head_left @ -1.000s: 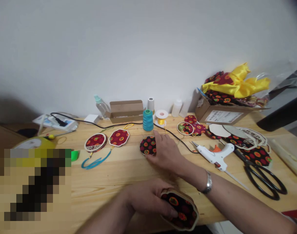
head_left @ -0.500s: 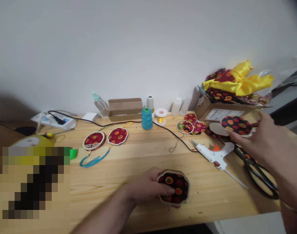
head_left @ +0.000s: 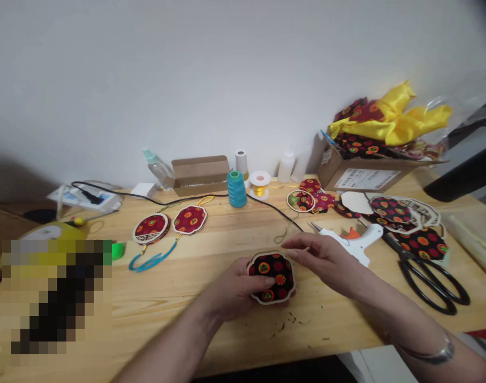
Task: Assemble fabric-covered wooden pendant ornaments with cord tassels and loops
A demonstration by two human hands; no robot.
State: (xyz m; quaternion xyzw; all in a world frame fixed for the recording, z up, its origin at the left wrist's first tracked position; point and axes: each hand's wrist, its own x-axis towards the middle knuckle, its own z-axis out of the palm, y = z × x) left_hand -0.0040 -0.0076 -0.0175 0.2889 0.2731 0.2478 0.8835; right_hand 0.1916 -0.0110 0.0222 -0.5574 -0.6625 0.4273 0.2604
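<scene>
My left hand (head_left: 240,284) holds a scalloped pendant (head_left: 280,266), its thumb lying across the front. The pendant has black fabric with red and orange motifs inside a pale, wood-like rim. My right hand (head_left: 318,258) is at the pendant's upper right edge, thumb and fingertips brought together. Anything between those fingertips is too small to make out. Just beyond this hand lies a white glue gun (head_left: 356,242), partly covered by it. Black-handled scissors (head_left: 430,282) rest farther right, beside a round fabric-covered piece (head_left: 390,210) on a pile of cut frames.
Two red pendants (head_left: 190,219) with blue tassels lie at left. A teal thread cone (head_left: 237,190) and a yellow cord spool (head_left: 260,186) stand near the wall. A black cable (head_left: 179,201) crosses the table. At back right, a cardboard box (head_left: 366,175) overflows with fabric.
My right hand has let go of the round fabric piece on the right-hand pile and come left to the pendant. My left hand has raised the pendant slightly and shifted it left.
</scene>
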